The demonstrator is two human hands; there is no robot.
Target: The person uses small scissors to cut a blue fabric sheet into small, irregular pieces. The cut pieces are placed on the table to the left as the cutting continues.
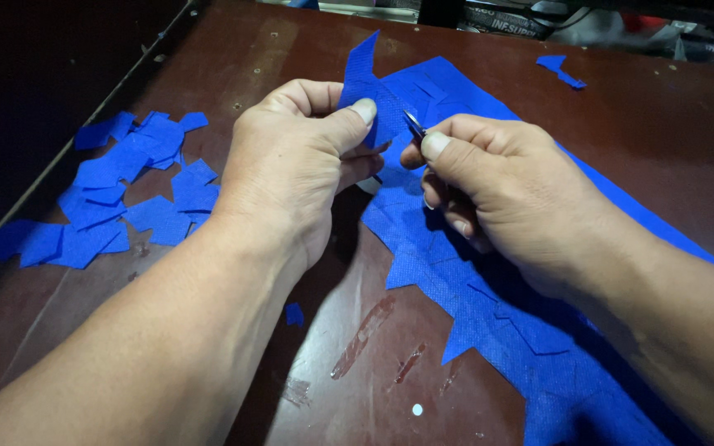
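Observation:
A large sheet of blue woven fabric (489, 322) lies across the right half of a dark brown table (357, 363), its near edge cut into jagged points. My left hand (291, 173) pinches an upright strip of that fabric (361, 70) between thumb and fingers. My right hand (497, 182) is closed around a small metal cutting tool (414, 124), only its shiny tip showing, touching the fabric right beside my left thumb. The rest of the tool is hidden in my fist.
A heap of several cut blue fabric pieces (117, 198) lies at the left near the table's edge. One small blue scrap (293, 314) sits under my left forearm, another (561, 70) at the far right. Dark clutter lines the back edge.

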